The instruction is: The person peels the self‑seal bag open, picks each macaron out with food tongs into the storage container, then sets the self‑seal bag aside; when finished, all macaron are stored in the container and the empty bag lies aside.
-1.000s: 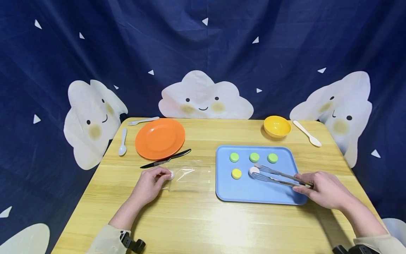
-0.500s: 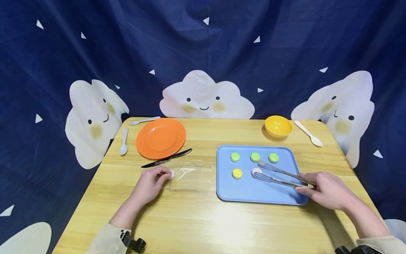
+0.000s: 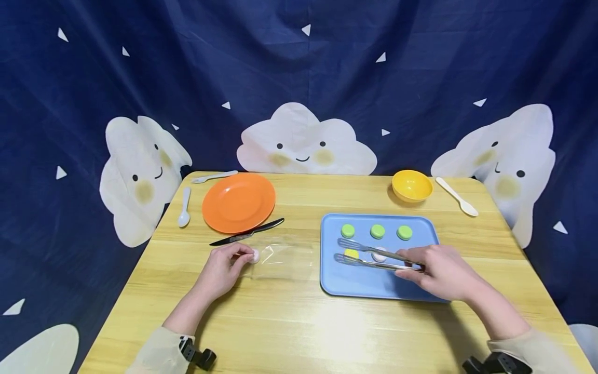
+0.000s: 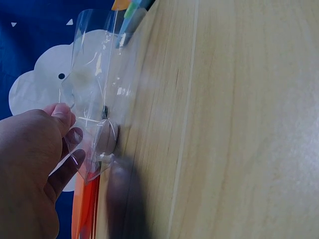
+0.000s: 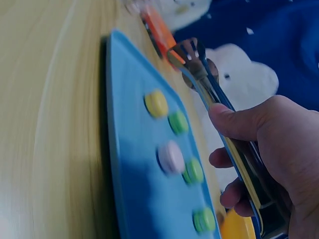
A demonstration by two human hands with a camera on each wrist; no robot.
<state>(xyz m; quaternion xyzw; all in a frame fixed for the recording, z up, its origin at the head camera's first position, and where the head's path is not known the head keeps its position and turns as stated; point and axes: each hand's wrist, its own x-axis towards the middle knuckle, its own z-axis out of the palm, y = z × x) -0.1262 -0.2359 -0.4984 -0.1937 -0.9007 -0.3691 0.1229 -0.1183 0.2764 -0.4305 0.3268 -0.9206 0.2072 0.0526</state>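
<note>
My left hand pinches the near end of a clear plastic bag. Inside that end, by the fingertips, is a pale pink macaron, seen through the film in the left wrist view. My right hand grips metal tongs over the blue tray. The tips of the tongs are spread, one on each side of the yellow macaron in the head view. In the right wrist view they stand above the tray. A pale pink macaron lies beside the yellow one, partly overlapped by the tongs in the head view.
Three green macarons line the tray's far side. An orange plate, black knife, fork and pale spoon lie at the left. A yellow bowl and white spoon are at the back right.
My right hand has carried the tongs left, from around the pink macaron to over the yellow one. The pink macaron stays on the tray. My left hand keeps its hold on the bag.
</note>
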